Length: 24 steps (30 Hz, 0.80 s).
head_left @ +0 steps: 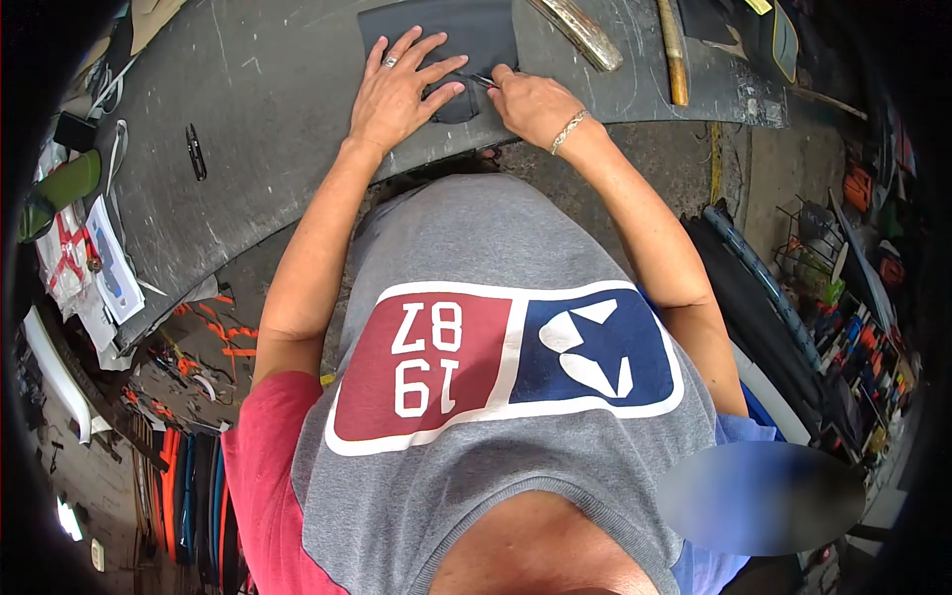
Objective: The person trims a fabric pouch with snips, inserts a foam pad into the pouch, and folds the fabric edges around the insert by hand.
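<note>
A dark, smooth sheet [476, 30] lies on the worn grey table near its front edge. My left hand [402, 91] is spread flat, palm down, over the left part of the sheet, with a ring on one finger. Under its thumb sits a smaller dark piece with a rounded lower edge [458, 111]. Just to the right, my right hand [535, 107], with a bracelet at the wrist, is closed on a slim dark tool [483, 79]. The tool's tip points left toward the small piece; its exact kind is too small to make out.
On the grey table [288, 129] lie a black pen [195, 152] at left, a worn bar [585, 35] and a wooden-handled tool [674, 59] at right. Papers [114, 263] and a green object [74, 188] crowd the left end. Dark rolls [754, 307] stand to my right.
</note>
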Each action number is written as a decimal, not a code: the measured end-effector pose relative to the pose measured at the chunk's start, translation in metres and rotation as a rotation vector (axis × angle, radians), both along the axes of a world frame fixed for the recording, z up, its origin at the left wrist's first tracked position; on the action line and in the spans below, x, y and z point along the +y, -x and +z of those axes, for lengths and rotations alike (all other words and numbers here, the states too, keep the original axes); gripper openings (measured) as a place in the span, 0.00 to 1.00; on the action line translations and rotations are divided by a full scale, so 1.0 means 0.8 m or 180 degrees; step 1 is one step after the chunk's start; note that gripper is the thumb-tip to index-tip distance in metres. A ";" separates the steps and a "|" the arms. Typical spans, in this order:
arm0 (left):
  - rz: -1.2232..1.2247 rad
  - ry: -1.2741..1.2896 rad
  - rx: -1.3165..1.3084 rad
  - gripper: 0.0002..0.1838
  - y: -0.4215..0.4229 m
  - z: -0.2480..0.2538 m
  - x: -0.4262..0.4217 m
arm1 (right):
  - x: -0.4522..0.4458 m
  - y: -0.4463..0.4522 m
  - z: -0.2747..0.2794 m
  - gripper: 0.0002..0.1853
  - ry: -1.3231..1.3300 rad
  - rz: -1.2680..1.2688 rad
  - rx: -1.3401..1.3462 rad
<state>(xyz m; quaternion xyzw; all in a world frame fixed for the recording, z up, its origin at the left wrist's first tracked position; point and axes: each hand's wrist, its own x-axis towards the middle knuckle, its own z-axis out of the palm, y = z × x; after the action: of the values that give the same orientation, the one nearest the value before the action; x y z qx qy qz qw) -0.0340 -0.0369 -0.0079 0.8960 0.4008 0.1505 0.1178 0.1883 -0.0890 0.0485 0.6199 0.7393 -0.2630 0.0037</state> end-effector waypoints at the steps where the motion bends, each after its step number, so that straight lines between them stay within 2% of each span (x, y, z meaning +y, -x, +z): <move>1: 0.0000 -0.0003 -0.0029 0.24 0.000 0.000 0.000 | 0.000 0.000 0.001 0.14 -0.0008 0.0013 -0.0003; 4: 0.0005 0.0056 -0.0106 0.24 0.001 0.002 -0.004 | 0.005 0.004 0.007 0.16 0.0239 0.0060 -0.0096; 6: -0.0096 0.0087 -0.0254 0.24 0.000 0.016 0.000 | 0.008 0.003 -0.020 0.16 0.0317 0.0394 -0.0190; 8: -0.0132 0.0025 -0.0310 0.23 -0.003 0.021 0.001 | 0.008 0.016 0.015 0.16 0.0332 0.0169 -0.0252; 11: -0.0109 0.0176 -0.0192 0.23 -0.010 0.029 0.000 | -0.004 0.006 -0.012 0.14 0.0165 -0.0050 0.0022; 13: -0.0124 0.0240 -0.0139 0.23 -0.011 0.036 -0.006 | -0.014 0.001 0.017 0.14 0.0388 -0.0003 -0.0124; 17: -0.0085 0.0258 -0.0209 0.23 -0.010 0.031 -0.002 | -0.041 -0.012 0.024 0.13 0.0633 -0.0260 -0.0219; 21: 0.0028 0.0578 -0.0246 0.22 -0.011 0.036 0.009 | -0.056 -0.011 0.025 0.15 0.0607 -0.0624 0.0065; 24: 0.0124 0.0264 -0.0350 0.25 -0.018 0.040 0.038 | -0.065 -0.007 0.011 0.17 0.0469 -0.0748 0.0223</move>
<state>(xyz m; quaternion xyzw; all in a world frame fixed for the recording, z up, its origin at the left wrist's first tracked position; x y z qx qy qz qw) -0.0196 -0.0062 0.0244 0.8728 0.4169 0.1850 0.1737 0.1937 -0.1409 0.0573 0.6906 0.6400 -0.3367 -0.0074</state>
